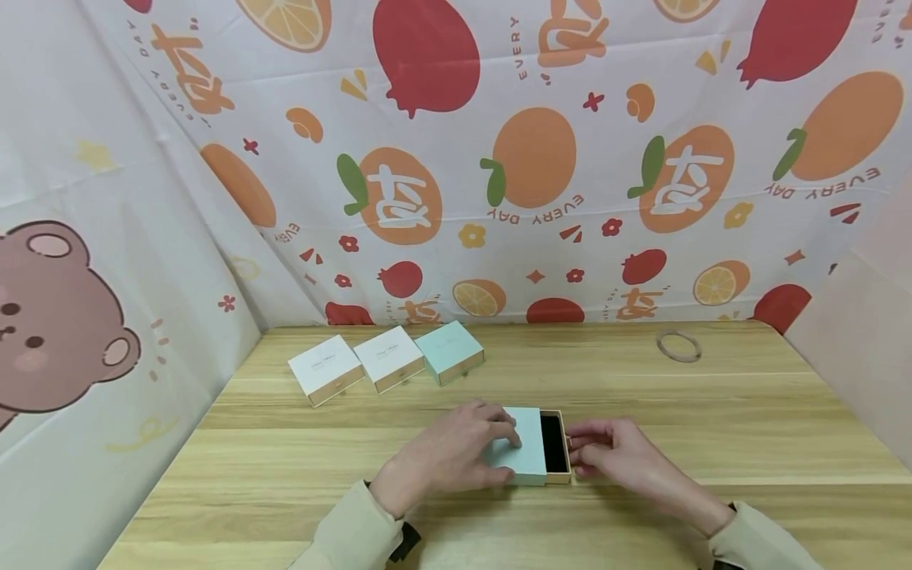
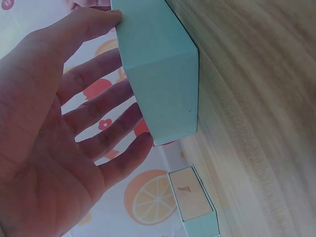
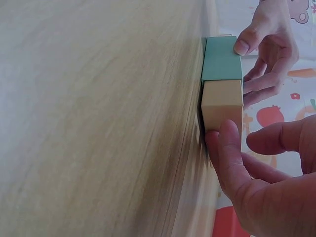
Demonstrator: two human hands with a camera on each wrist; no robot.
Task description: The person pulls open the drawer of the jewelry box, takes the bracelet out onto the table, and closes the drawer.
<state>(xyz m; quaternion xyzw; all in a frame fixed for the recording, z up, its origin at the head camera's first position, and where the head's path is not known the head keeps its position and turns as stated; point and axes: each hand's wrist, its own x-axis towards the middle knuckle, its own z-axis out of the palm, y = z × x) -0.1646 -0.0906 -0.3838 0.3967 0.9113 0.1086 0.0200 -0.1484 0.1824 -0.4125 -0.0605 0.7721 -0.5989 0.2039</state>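
Observation:
A mint green drawer box (image 1: 527,443) sits on the table, its peach-coloured inner drawer (image 3: 222,103) partly out to the right. Black lining (image 1: 553,443) shows inside the drawer. My left hand (image 1: 463,451) holds the green sleeve, thumb along the near side and fingers over the top and far side. In the left wrist view the sleeve's closed end (image 2: 165,101) faces the palm, apart from it. With thumb and a finger together, my right hand (image 1: 620,455) grips at the drawer's outer end; the exact spot between the fingertips is hidden.
Two white drawer boxes (image 1: 326,368) and another mint green box (image 1: 450,351) stand in a row at the back left. A thin greyish ring (image 1: 678,347) lies at the back right. Fruit-printed cloth (image 1: 534,237) hangs behind the wooden table (image 1: 285,475).

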